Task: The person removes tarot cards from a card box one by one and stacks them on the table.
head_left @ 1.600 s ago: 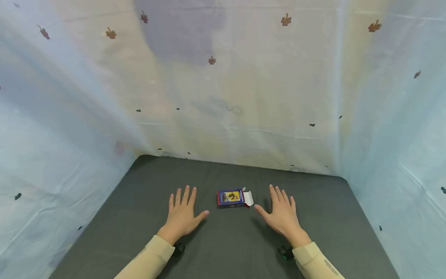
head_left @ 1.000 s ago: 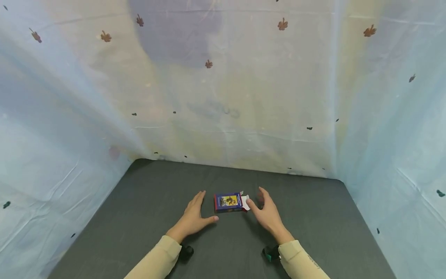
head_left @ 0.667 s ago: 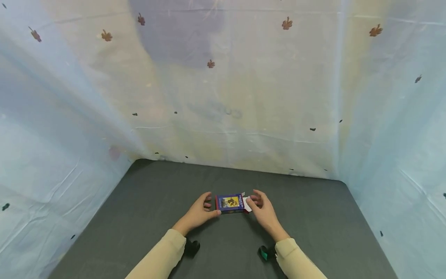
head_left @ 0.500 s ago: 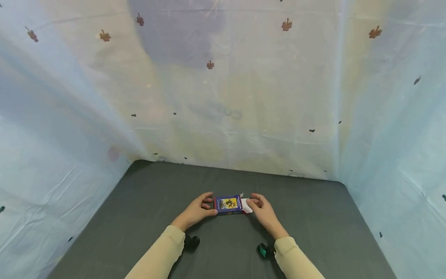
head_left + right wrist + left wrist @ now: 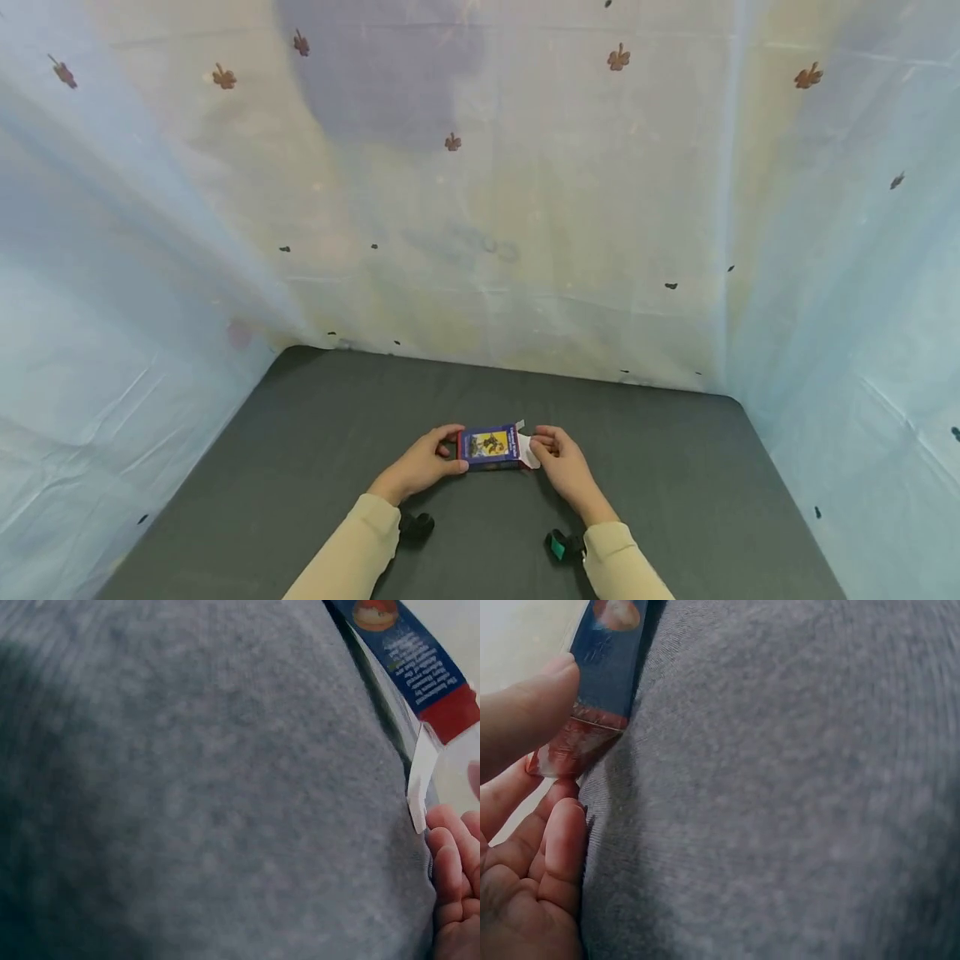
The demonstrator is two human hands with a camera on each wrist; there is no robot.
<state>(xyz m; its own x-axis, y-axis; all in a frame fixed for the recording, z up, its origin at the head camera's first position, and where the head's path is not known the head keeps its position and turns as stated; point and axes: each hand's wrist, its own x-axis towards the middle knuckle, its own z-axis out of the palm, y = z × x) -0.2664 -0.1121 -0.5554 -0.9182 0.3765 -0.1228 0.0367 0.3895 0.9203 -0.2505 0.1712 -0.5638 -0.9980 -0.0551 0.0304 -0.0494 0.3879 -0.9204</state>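
My left hand [image 5: 422,461] pinched the closed red end [image 5: 579,748] of a small blue-and-red cardboard box [image 5: 489,443] at its nine o'clock, probably to steady it. At three o'clock my right hand [image 5: 567,468] curled beside the white card flap [image 5: 529,454]; I couldn't tell whether it pinched that. The box sat at my twelve o'clock, on or just above the dark grey cloth-covered table [image 5: 483,542].

"What colours do we see on the box [image 5: 480,463]?"
"We see blue, a yellow picture panel [image 5: 489,444], a red end [image 5: 574,750], a white flap [image 5: 529,455]; underneath, plain dark grey cloth [image 5: 480,533]."
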